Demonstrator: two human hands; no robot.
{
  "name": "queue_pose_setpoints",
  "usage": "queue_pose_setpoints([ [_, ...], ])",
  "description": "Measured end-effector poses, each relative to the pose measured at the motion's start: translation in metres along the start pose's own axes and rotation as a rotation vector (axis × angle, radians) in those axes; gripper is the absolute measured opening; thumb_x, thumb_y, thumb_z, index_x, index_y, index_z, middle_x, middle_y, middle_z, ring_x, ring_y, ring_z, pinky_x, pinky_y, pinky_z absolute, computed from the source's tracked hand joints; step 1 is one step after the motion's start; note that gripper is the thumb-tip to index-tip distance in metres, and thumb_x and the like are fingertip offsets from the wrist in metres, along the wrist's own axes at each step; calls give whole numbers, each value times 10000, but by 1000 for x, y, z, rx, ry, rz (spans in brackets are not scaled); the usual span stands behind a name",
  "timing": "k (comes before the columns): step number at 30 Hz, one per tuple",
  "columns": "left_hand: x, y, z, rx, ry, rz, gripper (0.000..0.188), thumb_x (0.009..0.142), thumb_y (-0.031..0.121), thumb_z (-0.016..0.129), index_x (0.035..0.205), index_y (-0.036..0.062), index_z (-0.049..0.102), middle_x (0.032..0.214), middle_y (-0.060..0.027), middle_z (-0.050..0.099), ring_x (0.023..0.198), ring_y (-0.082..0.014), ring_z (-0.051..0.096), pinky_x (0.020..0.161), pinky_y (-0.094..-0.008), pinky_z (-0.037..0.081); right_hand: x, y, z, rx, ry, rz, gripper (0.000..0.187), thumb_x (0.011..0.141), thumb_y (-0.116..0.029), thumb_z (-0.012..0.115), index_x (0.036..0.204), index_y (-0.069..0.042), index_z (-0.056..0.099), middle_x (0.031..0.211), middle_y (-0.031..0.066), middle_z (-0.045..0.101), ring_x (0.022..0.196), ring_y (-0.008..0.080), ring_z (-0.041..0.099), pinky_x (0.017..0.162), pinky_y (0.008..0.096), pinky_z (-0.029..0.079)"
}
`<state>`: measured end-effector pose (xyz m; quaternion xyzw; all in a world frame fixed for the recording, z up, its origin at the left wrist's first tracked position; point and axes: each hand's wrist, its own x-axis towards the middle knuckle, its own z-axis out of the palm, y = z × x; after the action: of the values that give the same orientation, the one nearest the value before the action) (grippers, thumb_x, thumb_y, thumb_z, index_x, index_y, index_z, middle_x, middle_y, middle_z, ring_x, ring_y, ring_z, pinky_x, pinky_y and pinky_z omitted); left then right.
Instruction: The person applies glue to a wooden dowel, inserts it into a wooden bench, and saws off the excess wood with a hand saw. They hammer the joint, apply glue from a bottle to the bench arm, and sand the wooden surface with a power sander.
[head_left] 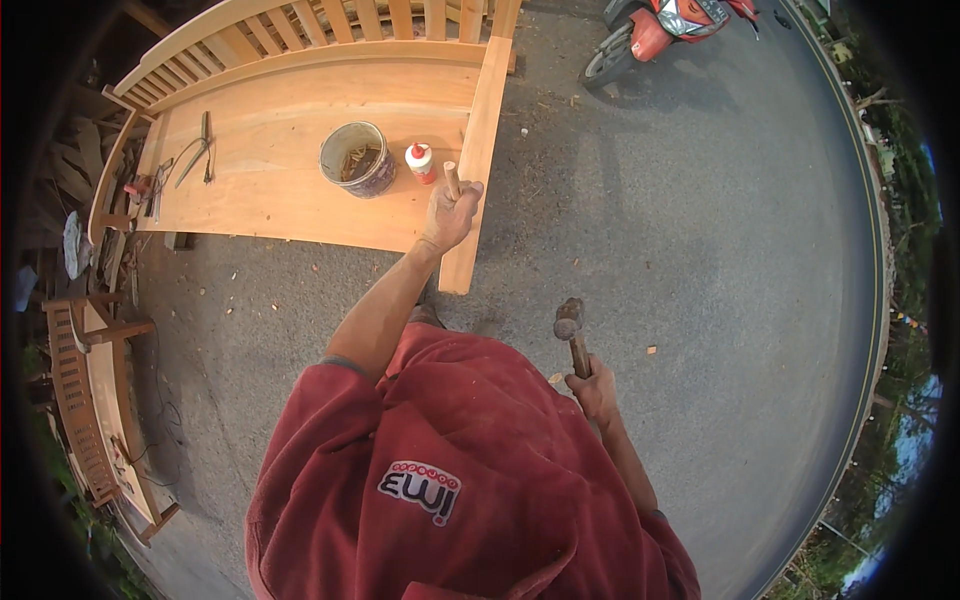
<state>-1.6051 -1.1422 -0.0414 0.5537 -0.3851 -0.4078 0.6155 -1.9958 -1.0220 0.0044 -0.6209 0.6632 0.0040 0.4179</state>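
Two hands, both loaded; clock directions from frame centre unless noted. Left hand (455, 215) at 12, fingers curled and pinching a wooden peg (452, 176), top end poking up out of the grip; lower end hidden, can't tell if it's seated. That hand sits over the flat armrest (487, 105) of a wooden bench (265, 195), which fills 10 to 12. Right hand (597, 392) at 4, fingers wrapped round the handle of a hammer (572, 332), head up, over the pavement, well apart from the peg. On the seat, from left hand: white bottle with red cap (421, 165) near at 11, bucket (376, 184) with wood pieces inside at 10. Red motorcycle (668, 25) at 1, second bench (112, 400) between 8 and 9.
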Motion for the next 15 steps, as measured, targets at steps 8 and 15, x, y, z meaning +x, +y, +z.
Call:
queue_pose_setpoints([
  [8, -6, -8, 0, 206, -82, 113, 319, 978, 205, 551, 725, 17, 499, 539, -70, 402, 532, -176, 386, 533, -390, 358, -9, -264, -107, 8, 433, -957, 432, 823, -99, 732, 1212, -55, 550, 882, 197, 707, 769, 370, 727, 665, 434, 581],
  [15, 10, -22, 11, 324, 3, 357, 295, 1016, 216, 531, 774, 55, 485, 643, -13, 418, 599, -125, 391, 552, -358, 343, 33, -286, -109, -697, 198, -828, 377, 835, -115, 723, 1117, -71, 477, 839, 198, 698, 768, 386, 729, 682, 486, 591],
])
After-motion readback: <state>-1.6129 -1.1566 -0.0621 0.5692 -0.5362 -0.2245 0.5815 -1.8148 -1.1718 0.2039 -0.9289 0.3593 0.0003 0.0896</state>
